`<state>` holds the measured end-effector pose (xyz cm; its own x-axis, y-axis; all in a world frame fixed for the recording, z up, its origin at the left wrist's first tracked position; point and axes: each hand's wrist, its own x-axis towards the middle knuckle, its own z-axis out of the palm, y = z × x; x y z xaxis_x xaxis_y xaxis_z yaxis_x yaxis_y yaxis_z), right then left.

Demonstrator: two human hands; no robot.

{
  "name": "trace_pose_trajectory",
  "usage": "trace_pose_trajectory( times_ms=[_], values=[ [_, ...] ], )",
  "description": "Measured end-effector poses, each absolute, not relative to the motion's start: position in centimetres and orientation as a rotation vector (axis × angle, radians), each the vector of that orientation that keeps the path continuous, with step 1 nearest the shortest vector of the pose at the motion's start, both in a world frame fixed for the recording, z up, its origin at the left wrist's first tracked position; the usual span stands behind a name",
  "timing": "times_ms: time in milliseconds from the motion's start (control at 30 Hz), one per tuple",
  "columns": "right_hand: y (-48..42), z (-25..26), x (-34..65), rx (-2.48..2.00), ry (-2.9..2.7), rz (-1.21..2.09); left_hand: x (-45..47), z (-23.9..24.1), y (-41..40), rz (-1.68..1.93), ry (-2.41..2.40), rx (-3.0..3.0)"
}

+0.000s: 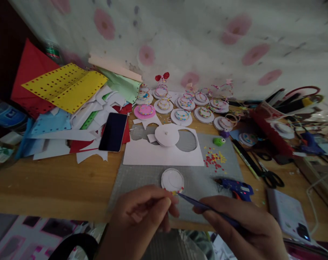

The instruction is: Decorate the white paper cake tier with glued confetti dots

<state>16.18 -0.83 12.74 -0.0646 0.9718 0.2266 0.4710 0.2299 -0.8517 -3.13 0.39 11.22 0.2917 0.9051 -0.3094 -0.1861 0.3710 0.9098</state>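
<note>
My left hand (145,213) is closed, its thumb and forefinger pinched at the near edge of a small round white paper piece (172,179) with a circular outline inside it. Along that near edge sit a few red and yellow bits. In my right hand (242,224) is a pair of blue tweezers (207,206), their tips meeting the coloured bits beside my left fingertips. Beneath lies a grey cutting mat (142,180). Small red and yellow paper dots (215,159) are scattered on the mat to the right. My fingers hide part of the paper piece's near edge.
Behind are a cut white sheet (164,157), a white disc (166,134) and several decorated paper hats (181,116). A phone (113,131) and coloured paper (66,86) lie left. A glue gun (237,188), scissors (269,175) and a pale device (288,213) lie right.
</note>
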Motion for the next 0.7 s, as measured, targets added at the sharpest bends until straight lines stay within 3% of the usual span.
trace_pose_trajectory(
  times_ms=[167, 367, 467, 600, 700],
  values=[
    [-2.7, 10.1, 12.9, -1.425, -1.474, 0.745, -0.5, 10.2, -0.6, 1.138, 1.046, 1.149],
    [-4.0, 6.8, 11.3, -1.48, -1.5, 0.719, 0.0, 9.6, -1.0, 1.161, 1.257, 1.159],
    [-4.0, 5.4, 16.0, -1.634, -1.614, 0.367, -1.4, 9.7, -0.9, 1.018, 1.331, 1.064],
    [-4.8, 2.8, 23.4, -2.275, -1.501, -0.282, -3.0, 10.0, -0.7, 0.786, 1.347, 1.137],
    [-5.8, 1.2, 25.7, -2.581, -1.493, -0.349, -3.1, 10.3, -0.9, 0.697, 1.332, 1.126]
  ],
)
